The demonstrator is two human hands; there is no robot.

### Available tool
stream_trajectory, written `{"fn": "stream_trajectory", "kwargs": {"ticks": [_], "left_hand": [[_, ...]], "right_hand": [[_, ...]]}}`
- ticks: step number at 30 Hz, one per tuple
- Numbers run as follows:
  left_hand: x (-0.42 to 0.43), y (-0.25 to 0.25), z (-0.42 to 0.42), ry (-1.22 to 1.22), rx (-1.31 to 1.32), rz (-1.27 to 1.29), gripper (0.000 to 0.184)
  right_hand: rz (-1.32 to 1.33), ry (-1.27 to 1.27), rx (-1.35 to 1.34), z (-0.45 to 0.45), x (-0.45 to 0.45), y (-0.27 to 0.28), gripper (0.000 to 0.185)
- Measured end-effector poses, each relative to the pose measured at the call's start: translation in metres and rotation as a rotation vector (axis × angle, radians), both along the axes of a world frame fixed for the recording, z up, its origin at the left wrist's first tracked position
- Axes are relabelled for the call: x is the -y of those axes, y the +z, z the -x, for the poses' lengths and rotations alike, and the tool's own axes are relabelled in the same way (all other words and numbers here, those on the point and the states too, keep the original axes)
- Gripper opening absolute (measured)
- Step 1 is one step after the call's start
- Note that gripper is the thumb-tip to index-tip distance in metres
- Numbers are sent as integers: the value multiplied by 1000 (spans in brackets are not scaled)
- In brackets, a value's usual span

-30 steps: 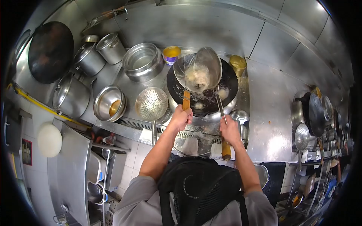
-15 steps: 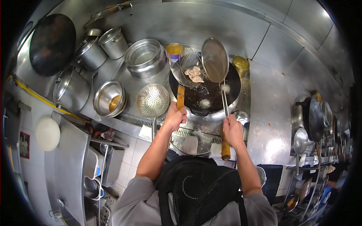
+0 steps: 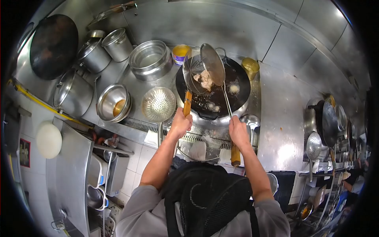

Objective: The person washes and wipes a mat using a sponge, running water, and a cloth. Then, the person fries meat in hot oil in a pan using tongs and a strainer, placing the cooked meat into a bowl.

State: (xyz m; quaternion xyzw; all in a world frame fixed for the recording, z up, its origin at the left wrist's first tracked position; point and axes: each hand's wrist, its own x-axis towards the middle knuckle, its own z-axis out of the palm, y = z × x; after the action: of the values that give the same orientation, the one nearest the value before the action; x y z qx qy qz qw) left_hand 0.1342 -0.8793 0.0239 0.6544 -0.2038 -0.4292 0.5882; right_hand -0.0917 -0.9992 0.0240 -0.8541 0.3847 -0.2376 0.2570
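Observation:
My left hand (image 3: pixel 181 125) is wrapped round the wooden handle of a wire-mesh strainer (image 3: pixel 193 66), tilted over a black wok (image 3: pixel 240 100). Several pale pieces of food (image 3: pixel 205 80) lie in the mesh. My right hand (image 3: pixel 239 132) grips the long metal shaft of a wok ladle (image 3: pixel 213 63), whose wooden end sticks out below the fist. The ladle's round bowl is beside the strainer, partly overlapping it in view. Dark liquid fills the wok, and pale bits (image 3: pixel 234 89) show in it with small bubbles.
A perforated skimmer (image 3: pixel 158 103) and nested steel bowls (image 3: pixel 113 102) rest left of the wok. Behind stand a large steel pot (image 3: pixel 151 59), a yellow-topped tin (image 3: pixel 181 54) and a brass-coloured can (image 3: pixel 250 68). Another ladle (image 3: pixel 251 121) lies at the wok's right.
The ladle has swung left, closer over the strainer, and my right hand has shifted slightly left. The strainer looks more tilted. The pale bits in the wok have drifted.

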Motion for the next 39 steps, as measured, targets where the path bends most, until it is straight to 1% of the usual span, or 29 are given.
{"fn": "stream_trajectory", "kwargs": {"ticks": [2,6,8,9,11,12,14,15,17,18,20,21,23,24,26,29,30,32,33,35,36,38,39], "left_hand": [[-2,-4,3,8,21,17,23],[-2,-1,2,17,79,20,23],[-5,-2,-3,-8,252,-111,23],[-4,-5,-5,-5,257,-107,23],[-7,-21,-7,4,396,-164,24],[-7,-26,-9,4,393,-166,24],[-6,-36,-13,14,499,-153,27],[-6,-33,-14,13,499,-153,27],[-8,-22,-12,7,509,-169,29],[-9,-27,-12,8,509,-166,29],[-11,-41,-14,65,805,-82,27],[-10,-36,-12,64,805,-80,27],[-10,-28,-6,65,716,-144,27],[-10,-28,-6,62,714,-145,27],[-9,-29,-10,27,648,-144,25],[-9,-48,-14,53,607,-100,23],[-10,-42,-13,50,608,-102,23],[-11,-31,-6,35,456,-87,22],[-10,-24,-2,29,454,-87,22],[-7,-12,-1,25,393,-112,22],[-7,-9,-2,29,397,-112,22],[-5,-5,-3,69,156,-51,23],[-5,-5,-4,72,150,-48,23]], "right_hand": [[-51,-45,33,1,-13,13,11],[-53,30,83,5,-16,-7,12],[3,44,-20,3,-3,-23,12],[7,46,-15,1,-4,-16,12],[39,12,40,1,-18,1,10],[38,13,37,2,-21,-1,10],[15,-1,62,4,-24,-4,9],[15,-2,62,3,-18,-10,9],[22,-12,-31,3,-2,-22,10],[25,-13,-32,3,-2,-15,10],[-11,-75,-40,3,-5,-1,12],[-10,-77,-40,3,-8,0,12],[-6,-8,76,5,-15,0,12],[-7,-10,75,4,-12,-6,12],[-21,5,-31,2,-2,-23,11],[-24,-41,7,0,-15,0,10],[-27,-43,8,-2,-19,-3,10],[-16,-18,46,-2,-22,-9,10],[-18,-24,43,-2,-21,-11,10],[-94,80,50,-9,-13,-11,10],[-93,84,55,-10,-16,-4,10],[-256,29,130,-7,-23,16,13],[-253,32,124,-6,-22,15,13]]}}
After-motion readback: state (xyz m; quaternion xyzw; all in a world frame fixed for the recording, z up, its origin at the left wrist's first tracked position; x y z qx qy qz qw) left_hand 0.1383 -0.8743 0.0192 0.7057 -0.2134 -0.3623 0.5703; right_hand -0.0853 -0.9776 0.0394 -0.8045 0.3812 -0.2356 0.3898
